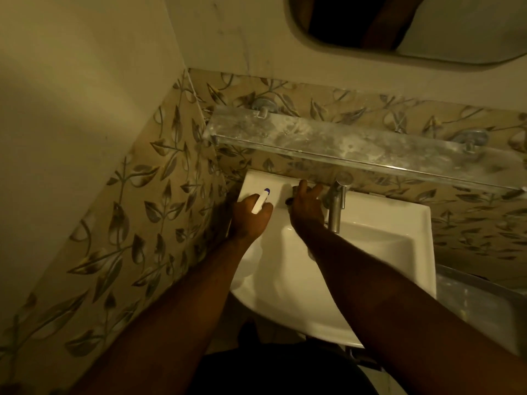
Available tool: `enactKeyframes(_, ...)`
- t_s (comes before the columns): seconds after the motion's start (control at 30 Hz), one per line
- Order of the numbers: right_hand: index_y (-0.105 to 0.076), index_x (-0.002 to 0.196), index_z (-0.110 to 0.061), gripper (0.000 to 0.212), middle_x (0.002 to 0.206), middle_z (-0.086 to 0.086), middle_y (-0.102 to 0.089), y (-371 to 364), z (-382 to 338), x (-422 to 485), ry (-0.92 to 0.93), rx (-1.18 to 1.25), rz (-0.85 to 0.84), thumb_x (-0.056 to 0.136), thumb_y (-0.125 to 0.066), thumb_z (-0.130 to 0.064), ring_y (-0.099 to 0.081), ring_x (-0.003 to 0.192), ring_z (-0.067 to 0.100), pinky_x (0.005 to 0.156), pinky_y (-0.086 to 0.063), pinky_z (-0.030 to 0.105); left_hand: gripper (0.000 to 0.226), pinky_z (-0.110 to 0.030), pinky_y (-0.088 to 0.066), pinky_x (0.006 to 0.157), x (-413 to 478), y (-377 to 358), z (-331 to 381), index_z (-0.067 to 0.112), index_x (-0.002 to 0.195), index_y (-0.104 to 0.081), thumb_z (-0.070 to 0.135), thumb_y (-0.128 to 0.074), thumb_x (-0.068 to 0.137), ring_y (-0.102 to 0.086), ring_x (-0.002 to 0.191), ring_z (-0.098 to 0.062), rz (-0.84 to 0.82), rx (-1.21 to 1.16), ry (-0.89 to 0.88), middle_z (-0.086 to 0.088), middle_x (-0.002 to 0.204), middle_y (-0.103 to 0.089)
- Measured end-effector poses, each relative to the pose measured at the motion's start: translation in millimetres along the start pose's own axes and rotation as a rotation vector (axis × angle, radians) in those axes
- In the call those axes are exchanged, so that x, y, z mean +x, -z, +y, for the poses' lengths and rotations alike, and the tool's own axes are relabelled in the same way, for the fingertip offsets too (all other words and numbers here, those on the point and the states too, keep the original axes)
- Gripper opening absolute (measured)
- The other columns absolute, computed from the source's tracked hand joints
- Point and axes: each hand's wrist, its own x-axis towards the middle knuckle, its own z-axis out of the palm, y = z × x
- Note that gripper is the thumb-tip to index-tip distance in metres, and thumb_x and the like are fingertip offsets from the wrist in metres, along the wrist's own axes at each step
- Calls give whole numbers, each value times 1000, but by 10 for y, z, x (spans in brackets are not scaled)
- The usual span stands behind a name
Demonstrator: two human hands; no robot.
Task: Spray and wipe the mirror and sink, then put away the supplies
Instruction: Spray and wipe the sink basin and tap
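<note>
White sink point(379, 240) rim is where I'm working: my left hand point(251, 220) is clamped on the spray bottle point(261, 200), and my right hand point(306, 205) presses something dark beside the tap point(336, 203), grip unclear. Mirror point(427, 29) above; I judge wiping unfinished, with the dusty shelf point(356, 143) overhanging.

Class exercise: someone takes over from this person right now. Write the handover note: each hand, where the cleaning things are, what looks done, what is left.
Left hand: closed around a white spray bottle with a blue nozzle tip, over the sink's back-left corner.
Right hand: on the sink's back ledge beside the tap, over something small and dark; whether it grips it cannot be told.
Mirror: above, only partly in view.
Done: cannot be judged from this view.
Left: spraying and wiping not shown finished; supplies not yet put away.
</note>
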Motion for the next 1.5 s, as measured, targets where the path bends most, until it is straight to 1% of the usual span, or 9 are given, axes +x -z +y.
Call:
enactKeyframes(0.37,-50,134,-15,34,130,15,-52,-201,-126,246,30,-19,-132,104,-47,-29,-58,107,33,82,-48,37,12,-47,-62,65,183,146,11,8,91,-69,20,-65,90,-68,68,-28,14,-8,14,-5,71,-65)
enactKeyframes(0.57,-68,121,-10,35,119,10,-71,-321,-435,228,214,16,-523,87,-73,-14,-66,110,28,79,-44,17,17,-42,-61,68,228,251,93,2,98,-71,16,-66,90,-71,78,-33,-4,1,-41,-17,85,-71)
enactKeyframes(0.73,-73,114,-13,31,115,10,-73,-334,-403,61,-17,311,-432,83,-69,-11,-69,104,30,93,-57,41,21,-31,-53,72,185,366,158,4,105,-71,19,-64,92,-63,78,-21,-15,25,-66,-13,92,-71)
enactKeyframes(0.8,-75,103,-13,25,105,14,-75,-294,-329,-47,-185,553,-394,81,-63,-17,-72,91,31,84,-61,43,22,-29,-53,72,140,407,165,6,103,-71,24,-62,93,-65,79,-21,-22,64,-89,-12,92,-72)
enactKeyframes(1.0,-70,96,0,15,77,13,-68,36,-263,-452,-385,1074,-341,97,-62,-12,-65,47,11,46,-50,18,23,-37,-61,63,-103,451,138,9,93,-72,30,-62,92,-68,66,-20,18,76,-202,-7,77,-73)
enactKeyframes(1.13,-71,100,-9,22,83,8,-73,216,-173,-652,-363,1231,-326,98,-63,-29,-68,65,12,59,-54,21,14,-5,-42,47,-282,429,244,6,94,-71,18,-63,93,-54,58,-5,-7,47,-245,-6,76,-70)
enactKeyframes(1.27,-69,123,-9,41,117,15,-74,412,66,-814,-370,1369,-398,95,-66,-39,-70,109,32,92,-55,44,13,-9,-42,47,-414,320,369,6,87,-69,18,-64,90,-53,53,-4,14,-6,-304,0,69,-64)
enactKeyframes(1.33,-66,128,-6,44,125,18,-70,545,180,-886,-355,1466,-403,96,-65,-36,-67,115,34,98,-53,46,15,-28,-53,53,-496,244,464,8,87,-68,21,-62,89,-60,57,-14,-4,-56,-346,-3,70,-66)
enactKeyframes(1.5,-61,135,-4,46,135,21,-63,945,547,-1098,-315,1613,-386,100,-59,-33,-62,123,36,106,-48,46,13,-34,-56,55,-785,-19,758,10,89,-68,21,-62,89,-62,60,-20,-28,-81,-419,-5,70,-67)
